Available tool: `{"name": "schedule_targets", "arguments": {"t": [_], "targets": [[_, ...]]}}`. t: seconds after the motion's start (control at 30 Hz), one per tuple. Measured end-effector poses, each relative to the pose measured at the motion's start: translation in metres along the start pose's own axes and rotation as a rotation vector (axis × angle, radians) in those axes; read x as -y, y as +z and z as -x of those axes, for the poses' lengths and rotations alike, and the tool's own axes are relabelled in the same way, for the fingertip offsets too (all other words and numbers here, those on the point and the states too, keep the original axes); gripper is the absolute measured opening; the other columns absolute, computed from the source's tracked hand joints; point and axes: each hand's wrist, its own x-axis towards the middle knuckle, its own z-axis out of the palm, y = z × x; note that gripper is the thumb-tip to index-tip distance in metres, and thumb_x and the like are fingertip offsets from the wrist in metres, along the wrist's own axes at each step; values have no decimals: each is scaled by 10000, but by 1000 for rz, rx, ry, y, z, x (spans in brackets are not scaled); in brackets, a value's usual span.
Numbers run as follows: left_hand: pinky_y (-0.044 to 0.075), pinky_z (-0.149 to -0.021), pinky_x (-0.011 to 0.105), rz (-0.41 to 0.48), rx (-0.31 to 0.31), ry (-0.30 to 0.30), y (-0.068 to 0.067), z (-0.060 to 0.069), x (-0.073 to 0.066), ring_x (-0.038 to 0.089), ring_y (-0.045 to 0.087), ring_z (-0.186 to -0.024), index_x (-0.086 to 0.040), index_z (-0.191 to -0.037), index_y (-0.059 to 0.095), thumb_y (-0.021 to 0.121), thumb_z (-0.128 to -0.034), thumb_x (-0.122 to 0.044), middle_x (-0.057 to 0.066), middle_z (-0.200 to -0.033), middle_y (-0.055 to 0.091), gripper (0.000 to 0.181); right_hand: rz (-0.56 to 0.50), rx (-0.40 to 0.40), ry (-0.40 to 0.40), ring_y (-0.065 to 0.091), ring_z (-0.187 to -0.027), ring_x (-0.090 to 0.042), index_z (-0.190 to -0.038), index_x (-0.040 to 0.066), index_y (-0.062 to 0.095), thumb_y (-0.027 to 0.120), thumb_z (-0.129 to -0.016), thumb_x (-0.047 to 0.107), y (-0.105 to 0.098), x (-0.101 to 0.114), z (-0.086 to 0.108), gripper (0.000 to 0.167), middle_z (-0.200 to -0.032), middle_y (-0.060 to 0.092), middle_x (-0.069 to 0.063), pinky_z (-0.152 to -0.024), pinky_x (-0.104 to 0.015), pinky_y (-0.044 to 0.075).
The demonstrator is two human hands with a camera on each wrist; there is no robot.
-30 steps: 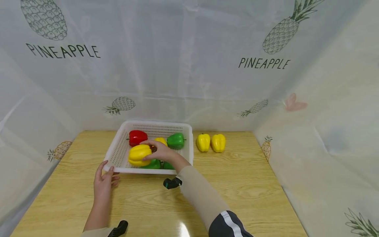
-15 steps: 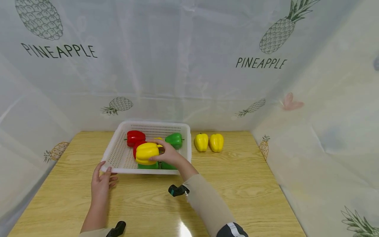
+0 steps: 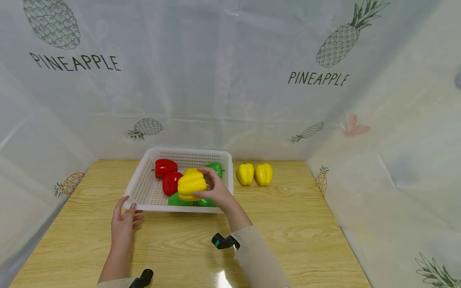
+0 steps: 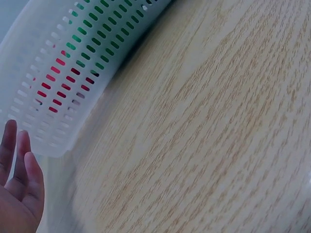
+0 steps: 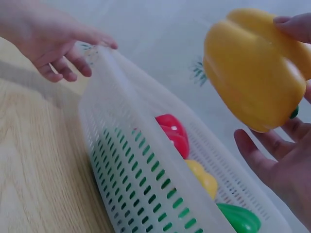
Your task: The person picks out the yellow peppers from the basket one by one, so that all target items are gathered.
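My right hand [image 3: 217, 193] grips a yellow bell pepper [image 3: 191, 186] by its stem side, thumb and fingers around it, above the white basket [image 3: 144, 206]. The right wrist view shows this yellow pepper [image 5: 252, 68] raised over the rim. My left hand [image 3: 123, 222] touches the basket's near left corner with thumb and forefinger, the other fingers loose outside it. Inside lie two red peppers [image 3: 166, 168], another yellow one [image 3: 190, 171] partly hidden behind the held pepper, and several green ones [image 3: 180, 200], partly covered by my right hand and the held pepper.
Two yellow peppers [image 3: 245, 174] stand side by side on the wooden table [image 3: 288, 224], right of the basket. Behind the table hangs a pale sheet [image 3: 201, 92] with pineapple prints, and the sheeting continues along both sides.
My right hand has carried the yellow pepper rightward over the basket, uncovering the second red pepper. My left hand has stayed at the basket's corner.
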Motion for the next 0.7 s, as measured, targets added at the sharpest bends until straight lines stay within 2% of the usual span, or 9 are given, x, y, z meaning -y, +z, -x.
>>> {"name": "schedule_targets", "arguments": {"t": [0.17, 0.37, 0.57, 0.7], "targets": [[518, -575, 210, 4, 2, 4, 0, -1, 1, 66, 644, -653, -308, -1403, 431, 578, -994, -297, -97, -768, 692, 435, 10, -59, 5, 491, -1193, -236, -1424, 98, 376, 760, -805, -36, -7, 1, 10, 741, -1368, 461, -62, -1003, -358, 430], [519, -574, 215, 11, 7, 3, 1, -2, 1, 74, 647, -654, -311, -1399, 433, 585, -988, -310, -93, -773, 695, 438, 11, -91, -17, 418, -1268, -291, -1430, 62, 363, 741, -818, -40, -15, 2, 24, 726, -1410, 416, -99, -1033, -399, 390], [520, -579, 211, -2, 3, 0, 1, -1, 1, 69, 647, -656, -316, -1394, 433, 583, -988, -316, -98, -773, 695, 432, -15, -133, -12, 411, -1251, -305, -1398, 83, 389, 755, -829, 20, -24, -1, 35, 680, -1372, 434, -102, -989, -378, 447], [521, -579, 211, -7, 2, 4, 0, -1, 0, 67, 646, -656, -303, -1404, 426, 575, -994, -311, -106, -765, 689, 436, -34, -162, -42, 424, -1229, -304, -1387, 61, 392, 774, -813, 33, -27, 0, 42, 690, -1358, 435, -117, -969, -378, 465]]}}
